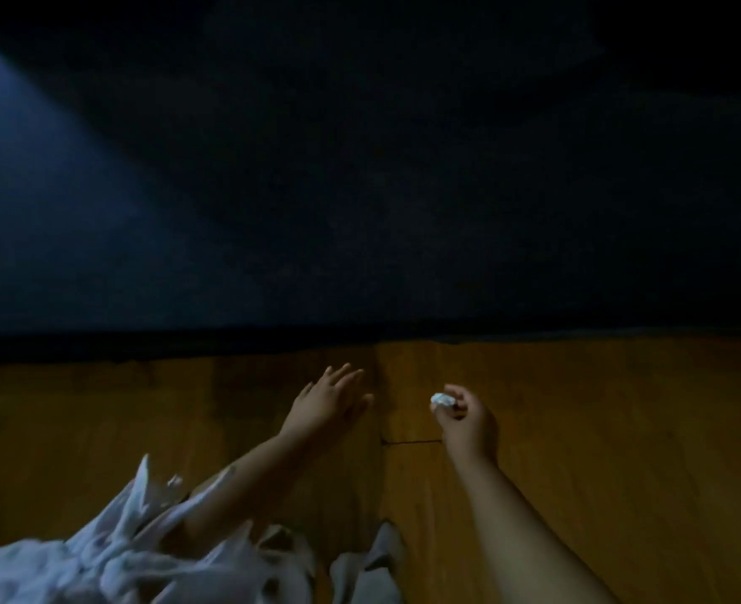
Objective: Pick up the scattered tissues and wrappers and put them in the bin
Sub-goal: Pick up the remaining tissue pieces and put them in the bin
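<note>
Nearest me: white bag, thin and crumpled, draped over my left forearm, low above the wooden floor. Left hand: fingers straight and spread, holding nothing, over the floor. Right hand: fingers curled, pinching a small balled tissue at the tips; the tissue juts out toward the left hand. Beyond: a dark blue surface, too dim to identify.

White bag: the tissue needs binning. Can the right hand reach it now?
Probably yes: the right hand, pinching the tissue, has only bare floor between it and the white bag.
</note>
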Motion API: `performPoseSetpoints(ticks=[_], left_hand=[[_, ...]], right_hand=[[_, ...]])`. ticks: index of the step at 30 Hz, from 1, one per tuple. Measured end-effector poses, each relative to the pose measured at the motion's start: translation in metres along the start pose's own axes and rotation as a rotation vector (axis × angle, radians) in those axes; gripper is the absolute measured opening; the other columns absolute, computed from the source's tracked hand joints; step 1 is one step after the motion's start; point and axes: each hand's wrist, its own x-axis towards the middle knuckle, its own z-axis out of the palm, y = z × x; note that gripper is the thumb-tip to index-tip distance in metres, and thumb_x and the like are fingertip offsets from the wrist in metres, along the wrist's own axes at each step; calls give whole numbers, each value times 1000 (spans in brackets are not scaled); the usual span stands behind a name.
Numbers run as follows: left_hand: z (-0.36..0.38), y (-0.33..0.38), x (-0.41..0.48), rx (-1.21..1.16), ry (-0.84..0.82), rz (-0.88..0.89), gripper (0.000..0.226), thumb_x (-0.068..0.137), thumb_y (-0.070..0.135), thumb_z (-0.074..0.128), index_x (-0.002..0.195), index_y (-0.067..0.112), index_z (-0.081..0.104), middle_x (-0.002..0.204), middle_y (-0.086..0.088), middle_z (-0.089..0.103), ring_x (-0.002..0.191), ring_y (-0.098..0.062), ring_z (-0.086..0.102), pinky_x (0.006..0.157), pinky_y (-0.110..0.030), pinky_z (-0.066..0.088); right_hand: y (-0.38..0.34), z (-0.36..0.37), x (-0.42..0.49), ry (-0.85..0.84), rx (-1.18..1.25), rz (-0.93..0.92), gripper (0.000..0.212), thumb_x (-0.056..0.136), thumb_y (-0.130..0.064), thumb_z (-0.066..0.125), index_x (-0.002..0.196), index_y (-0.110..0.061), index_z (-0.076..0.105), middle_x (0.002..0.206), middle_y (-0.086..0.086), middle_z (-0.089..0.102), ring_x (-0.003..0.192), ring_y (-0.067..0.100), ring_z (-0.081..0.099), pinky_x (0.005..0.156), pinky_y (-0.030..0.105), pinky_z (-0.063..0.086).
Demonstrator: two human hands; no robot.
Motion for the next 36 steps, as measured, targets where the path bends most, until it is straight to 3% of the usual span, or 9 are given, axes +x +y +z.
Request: performPoseSetpoints(ticks=[2,4,8,12,22,26,31,36], left_hand=[[-22,-14,-38,-4,53,-57,58,94,49,35,147,29,18,158,5,8,147,-16,2,119,-39,7],[-39,-31,-72,-29,89,-113,59,94,49,35,147,28,17,158,4,7,147,-17,2,119,-40,7],[-50,-73,-140,-97,175,-172,59,94,50,35,147,27,20,158,2,9,147,-18,4,119,-41,8],[-44,-120,-211,-125,242,-229,60,94,51,34,147,28,21,158,2,10,147,-17,4,118,-40,10],[-22,-254,-415,-161,345,-370,60,94,53,32,147,29,21,158,2,10,147,-18,4,118,-43,13],[-31,-294,-440,-191,379,-458,61,92,56,32,146,29,22,158,1,13,147,-19,6,118,-44,16],[-50,-332,-438,-208,353,-470,61,92,56,33,146,30,22,158,2,13,147,-19,5,118,-44,13],[-90,-381,-417,-201,340,-483,61,92,55,34,146,30,21,158,2,11,147,-19,5,118,-44,12]], right_hand=[[-31,4,-32,-56,-10,-91,33,86,-15,64,119,-14,58,119,11,62,105,24,60,78,35,56],[-56,15,-62,-118,-26,-177,31,87,-17,63,117,-14,58,118,10,62,103,22,60,81,36,56],[-84,48,-122,-228,-53,-289,23,89,-22,61,111,-15,61,110,4,64,94,15,60,75,30,54],[-97,86,-191,-294,-23,-384,24,89,-19,60,112,-11,60,103,1,61,89,10,57,64,13,46],[-69,208,-384,-461,20,-379,23,88,-16,62,109,-7,61,105,7,65,89,13,59,64,15,47],[-69,244,-420,-519,-45,-419,22,85,-18,65,106,-9,63,103,5,67,92,14,63,70,20,50],[-94,283,-430,-568,-127,-471,24,86,-21,65,109,-12,63,100,-1,64,87,5,59,63,7,43],[-131,341,-421,-559,-128,-484,23,86,-21,64,108,-13,62,105,2,66,85,4,58,65,9,45]])
